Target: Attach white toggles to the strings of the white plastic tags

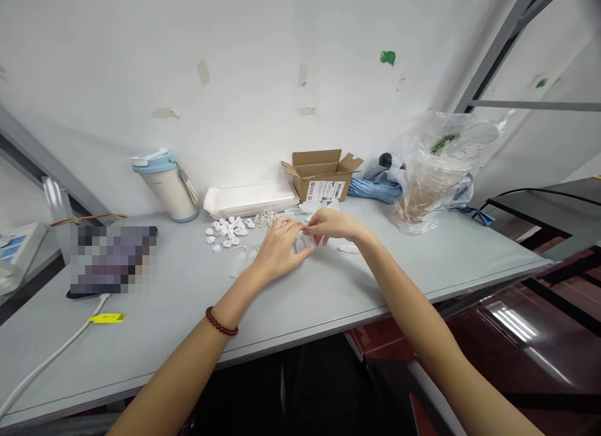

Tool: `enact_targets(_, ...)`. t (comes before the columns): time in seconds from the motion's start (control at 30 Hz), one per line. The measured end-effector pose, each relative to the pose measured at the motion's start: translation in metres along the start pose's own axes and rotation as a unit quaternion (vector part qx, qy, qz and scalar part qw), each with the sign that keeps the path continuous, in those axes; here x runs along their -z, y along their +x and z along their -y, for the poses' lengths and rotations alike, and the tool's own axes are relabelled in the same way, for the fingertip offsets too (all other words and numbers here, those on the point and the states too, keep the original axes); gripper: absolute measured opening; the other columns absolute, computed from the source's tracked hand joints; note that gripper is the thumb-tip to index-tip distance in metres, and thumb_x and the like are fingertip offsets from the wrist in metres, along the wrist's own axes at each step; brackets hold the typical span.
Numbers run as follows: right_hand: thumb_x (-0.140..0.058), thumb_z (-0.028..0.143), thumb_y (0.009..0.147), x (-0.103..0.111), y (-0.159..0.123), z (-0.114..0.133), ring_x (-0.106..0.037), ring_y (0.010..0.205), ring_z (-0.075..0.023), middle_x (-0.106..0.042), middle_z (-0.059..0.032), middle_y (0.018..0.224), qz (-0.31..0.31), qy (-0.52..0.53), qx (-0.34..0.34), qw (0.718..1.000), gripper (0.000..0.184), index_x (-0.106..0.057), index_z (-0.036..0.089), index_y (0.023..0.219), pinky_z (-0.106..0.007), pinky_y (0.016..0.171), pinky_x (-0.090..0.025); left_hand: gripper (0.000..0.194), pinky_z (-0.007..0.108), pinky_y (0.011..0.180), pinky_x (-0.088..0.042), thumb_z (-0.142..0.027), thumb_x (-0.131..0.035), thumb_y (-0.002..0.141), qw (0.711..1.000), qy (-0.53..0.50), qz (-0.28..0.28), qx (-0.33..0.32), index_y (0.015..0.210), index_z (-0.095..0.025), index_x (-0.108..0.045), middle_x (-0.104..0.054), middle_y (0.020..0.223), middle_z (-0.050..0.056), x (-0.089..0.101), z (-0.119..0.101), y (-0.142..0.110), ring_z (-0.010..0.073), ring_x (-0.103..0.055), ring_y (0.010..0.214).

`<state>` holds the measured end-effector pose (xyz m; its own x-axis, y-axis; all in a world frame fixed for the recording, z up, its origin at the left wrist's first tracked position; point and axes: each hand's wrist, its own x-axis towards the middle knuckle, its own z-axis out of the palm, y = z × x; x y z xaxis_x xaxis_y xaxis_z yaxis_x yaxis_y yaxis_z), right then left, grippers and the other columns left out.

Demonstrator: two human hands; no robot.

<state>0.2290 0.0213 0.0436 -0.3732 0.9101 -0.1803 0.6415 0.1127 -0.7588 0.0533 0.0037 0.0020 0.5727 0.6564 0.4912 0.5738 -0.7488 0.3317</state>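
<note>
My hands meet over the middle of the table. A small translucent white plastic piece (306, 243) shows between them, partly covered by fingers. My left hand (280, 247) is closed around its near side, thumb stretched along it. From the right, my right hand (332, 224) pinches at the same piece with bent fingers. Left of my hands lies a scatter of small white caps (228, 230), beside a little heap of cream-coloured loops (267, 218). Clear flat pieces with thin cords (243, 259) rest by my left wrist. Another clear piece (348, 248) lies under my right forearm.
Along the wall stand a stack of white trays (253, 200), an open cardboard box (322, 176), blue cloth (375, 189) and a plastic bag holding a cup (434, 179). At the left are a tumbler (166, 186), a pixelated dark device (115, 261) and a white cable (56, 356).
</note>
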Motion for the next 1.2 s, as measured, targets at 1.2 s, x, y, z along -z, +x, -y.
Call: enact_targets(1.2,-0.05,0.022,0.08,-0.005,0.012,-0.01,-0.066,0.063,-0.0136,-0.072,-0.0106,0.086,0.098,-0.07,-0.063,0.991,0.015,-0.06,0.013,0.076,-0.018,0.043,-0.036,0.043,0.046,0.091,-0.036,-0.038,-0.054,0.079,0.989,0.044,0.137,0.045,0.115,-0.015,-0.054,-0.061,0.105,0.012,0.001,-0.002,-0.003,0.0314,-0.043,0.111)
